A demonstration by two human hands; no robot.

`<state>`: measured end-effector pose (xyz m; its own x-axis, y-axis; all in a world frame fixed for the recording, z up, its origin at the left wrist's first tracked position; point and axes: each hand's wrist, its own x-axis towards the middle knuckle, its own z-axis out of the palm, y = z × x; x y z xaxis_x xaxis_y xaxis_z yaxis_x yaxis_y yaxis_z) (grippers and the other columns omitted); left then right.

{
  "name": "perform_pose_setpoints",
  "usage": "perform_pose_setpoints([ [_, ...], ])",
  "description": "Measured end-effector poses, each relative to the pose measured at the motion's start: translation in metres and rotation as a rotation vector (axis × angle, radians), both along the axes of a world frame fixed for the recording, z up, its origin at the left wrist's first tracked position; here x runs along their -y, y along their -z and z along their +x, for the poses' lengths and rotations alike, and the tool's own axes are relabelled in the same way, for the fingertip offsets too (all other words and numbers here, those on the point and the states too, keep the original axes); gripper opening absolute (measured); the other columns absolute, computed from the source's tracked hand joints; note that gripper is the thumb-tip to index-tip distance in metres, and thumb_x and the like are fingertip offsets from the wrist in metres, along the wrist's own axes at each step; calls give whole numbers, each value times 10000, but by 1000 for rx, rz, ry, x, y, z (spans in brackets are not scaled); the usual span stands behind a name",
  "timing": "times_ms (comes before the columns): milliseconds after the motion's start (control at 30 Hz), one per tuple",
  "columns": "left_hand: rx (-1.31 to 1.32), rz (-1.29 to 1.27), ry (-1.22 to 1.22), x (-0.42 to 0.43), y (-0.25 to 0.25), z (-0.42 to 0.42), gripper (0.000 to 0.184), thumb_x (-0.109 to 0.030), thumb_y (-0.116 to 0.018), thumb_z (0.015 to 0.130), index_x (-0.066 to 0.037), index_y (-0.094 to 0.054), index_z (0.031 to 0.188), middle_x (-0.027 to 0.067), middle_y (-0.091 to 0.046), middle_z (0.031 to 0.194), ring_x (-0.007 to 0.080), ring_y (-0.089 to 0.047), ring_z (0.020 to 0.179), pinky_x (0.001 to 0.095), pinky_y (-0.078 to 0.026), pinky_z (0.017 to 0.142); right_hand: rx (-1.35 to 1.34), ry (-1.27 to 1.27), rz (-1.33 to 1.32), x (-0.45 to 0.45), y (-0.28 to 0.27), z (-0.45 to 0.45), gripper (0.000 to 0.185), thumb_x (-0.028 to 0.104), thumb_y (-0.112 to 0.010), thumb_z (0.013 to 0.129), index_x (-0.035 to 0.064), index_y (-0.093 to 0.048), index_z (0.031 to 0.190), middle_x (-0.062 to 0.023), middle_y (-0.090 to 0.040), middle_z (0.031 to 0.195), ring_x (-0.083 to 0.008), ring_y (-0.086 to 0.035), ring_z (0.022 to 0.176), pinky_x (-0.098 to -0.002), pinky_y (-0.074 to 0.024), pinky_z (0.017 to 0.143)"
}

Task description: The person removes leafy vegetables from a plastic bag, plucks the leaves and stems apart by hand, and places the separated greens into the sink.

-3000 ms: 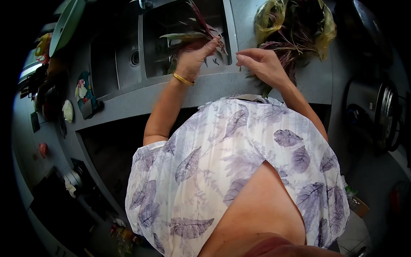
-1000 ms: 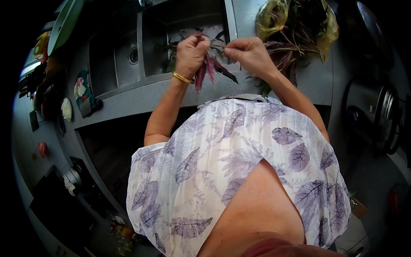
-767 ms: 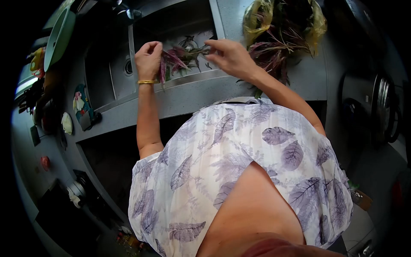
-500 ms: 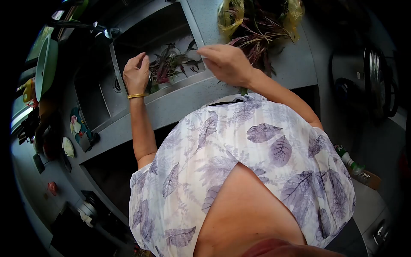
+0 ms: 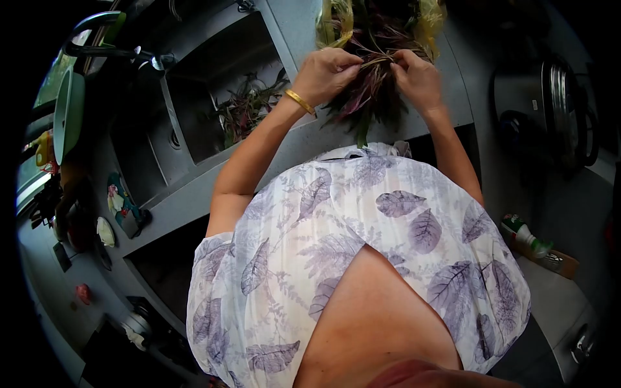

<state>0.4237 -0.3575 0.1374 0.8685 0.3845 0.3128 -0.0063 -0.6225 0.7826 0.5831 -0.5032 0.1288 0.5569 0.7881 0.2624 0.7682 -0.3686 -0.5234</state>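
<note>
Hands point(image 5: 325, 75) pinch leafy stems point(image 5: 366, 96) beside the sink rim point(image 5: 278, 42) (counter point(image 5: 455, 97) extends rightward).

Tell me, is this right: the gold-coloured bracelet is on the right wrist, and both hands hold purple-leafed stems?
No: in the head view the left hand, not the right hand, has the gold-coloured bracelet at its wrist. Both hold purple-leafed stems.

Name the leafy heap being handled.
The counter heap by the yellow bag: left hand and right hand pinch stems there. The other heap lies in the sink.
</note>
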Motion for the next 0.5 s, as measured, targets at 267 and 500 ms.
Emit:
perform_pose_setpoints([
  [267,-96,501,4,24,20,9,176,-158,-649,740,-122,-687,908,40,-607,907,230,-557,864,342,-442,727,-56,80,443,-4,-20,3,114,143,-661,784,29,-666,790,-73,-636,692,-178,-597,594,-277,-458,549],
  [500,-40,545,-127,24,12,-16,146,-145,-630,720,-117,-686,852,38,-605,887,213,-549,886,323,-415,718,-520,94,750,-11,-40,5,120,106,-673,818,-5,-687,862,13,-645,742,-37,-553,670,-184,-434,575],
])
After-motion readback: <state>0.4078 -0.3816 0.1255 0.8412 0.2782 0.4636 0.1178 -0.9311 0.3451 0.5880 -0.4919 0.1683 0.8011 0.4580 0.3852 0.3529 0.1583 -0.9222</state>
